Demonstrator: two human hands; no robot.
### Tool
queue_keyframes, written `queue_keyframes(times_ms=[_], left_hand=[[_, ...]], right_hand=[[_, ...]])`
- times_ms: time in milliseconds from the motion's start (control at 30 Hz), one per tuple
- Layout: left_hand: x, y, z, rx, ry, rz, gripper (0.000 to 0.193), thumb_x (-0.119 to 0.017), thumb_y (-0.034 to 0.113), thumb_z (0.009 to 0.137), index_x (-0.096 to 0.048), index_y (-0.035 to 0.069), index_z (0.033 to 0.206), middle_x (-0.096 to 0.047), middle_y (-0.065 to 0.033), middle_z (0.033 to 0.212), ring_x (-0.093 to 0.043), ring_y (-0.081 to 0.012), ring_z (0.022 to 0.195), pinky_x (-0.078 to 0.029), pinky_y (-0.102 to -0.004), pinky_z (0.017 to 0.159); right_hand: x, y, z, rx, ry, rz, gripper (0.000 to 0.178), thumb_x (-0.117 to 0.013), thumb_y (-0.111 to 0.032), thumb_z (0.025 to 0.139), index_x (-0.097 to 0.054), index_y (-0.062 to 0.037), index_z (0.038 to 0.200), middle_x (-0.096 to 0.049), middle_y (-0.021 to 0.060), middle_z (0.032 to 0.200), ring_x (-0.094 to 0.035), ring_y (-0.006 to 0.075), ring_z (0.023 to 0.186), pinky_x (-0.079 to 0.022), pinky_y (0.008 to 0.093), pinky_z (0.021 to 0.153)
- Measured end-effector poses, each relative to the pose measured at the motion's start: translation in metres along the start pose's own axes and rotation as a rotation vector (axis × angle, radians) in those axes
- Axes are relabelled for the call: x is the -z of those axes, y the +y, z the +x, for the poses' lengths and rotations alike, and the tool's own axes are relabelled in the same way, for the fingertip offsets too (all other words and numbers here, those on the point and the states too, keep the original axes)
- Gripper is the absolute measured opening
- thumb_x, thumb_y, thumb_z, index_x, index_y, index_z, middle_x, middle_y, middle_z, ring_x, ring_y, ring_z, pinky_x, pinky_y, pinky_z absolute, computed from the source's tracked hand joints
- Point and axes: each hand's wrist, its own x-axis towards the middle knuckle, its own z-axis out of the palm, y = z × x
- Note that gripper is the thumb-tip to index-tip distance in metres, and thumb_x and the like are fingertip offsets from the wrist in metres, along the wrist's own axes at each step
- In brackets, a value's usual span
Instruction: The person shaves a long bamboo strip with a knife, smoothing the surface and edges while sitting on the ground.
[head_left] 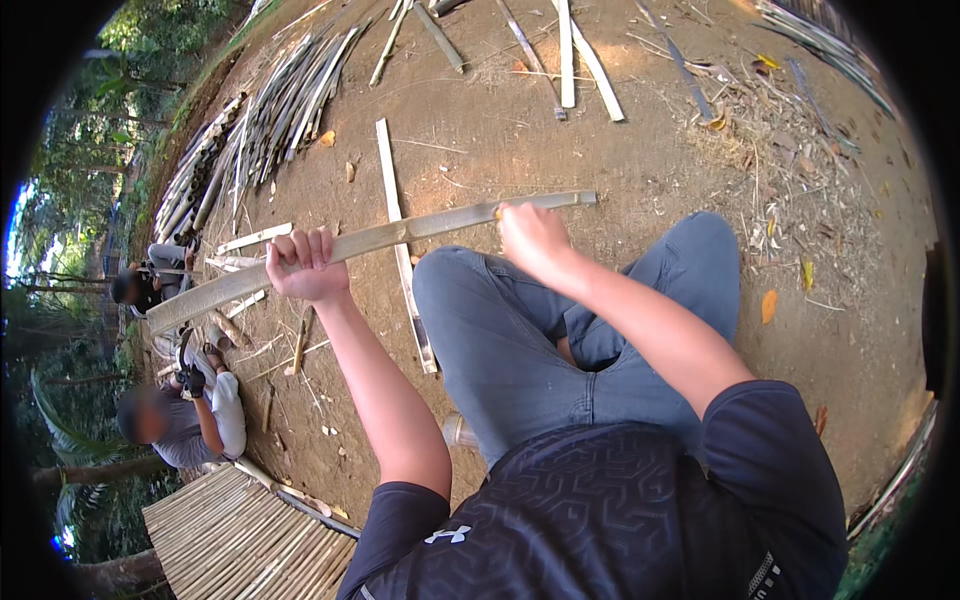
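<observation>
A long, split bamboo strip (430, 224) slants across the view in front of me, its wide end at the left and higher end at the right. My left hand (305, 266) is closed around it, left of the middle, with the fingers wrapped over its edge. Nearer the right end, my right hand (535, 242) is closed against the strip's lower edge. A tiny yellowish bit shows at its fingertips, too small to name. The strip is held above the ground, in front of my bent knees.
Another pale strip (388, 170) lies on the dirt, partly under mine. Bamboo pieces are piled (290, 95) at far left; a long blade-like piece (690, 80) and shavings (780, 165) lie far right. Two people sit left, one in a grey shirt (185, 435), near a slatted bamboo panel (240, 530).
</observation>
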Motion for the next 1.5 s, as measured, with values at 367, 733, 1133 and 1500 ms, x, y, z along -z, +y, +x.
queue_keyframes(times_ms=[367, 733, 1133, 1500], left_hand=[[-0.003, -0.001, -0.005, 0.020, 0.011, 0.010, 0.039, -0.036, 0.033, 0.099, -0.030, 0.019, 0.063, -0.024, 0.0042, 0.049, -0.018, -0.0081, 0.039, -0.022, -0.0247, 0.041], [-0.012, -0.004, 0.001, 0.020, -0.092, 0.007, 0.039, -0.034, 0.033, 0.100, -0.029, 0.018, 0.064, -0.024, 0.0048, 0.049, -0.019, -0.0079, 0.039, -0.023, -0.0251, 0.041], [-0.029, -0.007, 0.004, 0.024, 0.016, 0.046, 0.039, -0.033, 0.031, 0.100, -0.027, 0.019, 0.063, -0.023, 0.0046, 0.049, -0.017, -0.0078, 0.039, -0.019, -0.0250, 0.037], [-0.030, 0.007, 0.005, -0.016, -0.009, 0.092, 0.038, -0.032, 0.031, 0.099, -0.027, 0.019, 0.063, -0.022, 0.0047, 0.048, -0.016, -0.0080, 0.040, -0.020, -0.0247, 0.040]], right_hand=[[-0.010, 0.021, -0.013, -0.056, 0.060, -0.046, 0.022, -0.052, 0.004, 0.087, -0.062, 0.0114, 0.105, -0.067, 0.0187, 0.068, -0.070, 0.0288, 0.058, -0.055, 0.0364, 0.043], [-0.017, 0.070, -0.004, -0.121, -0.013, -0.030, 0.027, -0.055, -0.003, 0.094, -0.063, 0.0075, 0.118, -0.070, 0.0214, 0.076, -0.071, 0.0277, 0.061, -0.056, 0.0399, 0.046], [-0.018, 0.088, -0.013, -0.168, -0.026, -0.015, 0.022, -0.054, -0.002, 0.092, -0.064, 0.0074, 0.109, -0.068, 0.0183, 0.071, -0.069, 0.0280, 0.057, -0.054, 0.0390, 0.042], [-0.002, 0.054, -0.017, -0.100, 0.020, 0.059, 0.018, -0.060, -0.012, 0.092, -0.068, 0.0007, 0.103, -0.070, 0.0243, 0.078, -0.072, 0.0370, 0.073, -0.058, 0.0502, 0.062]])
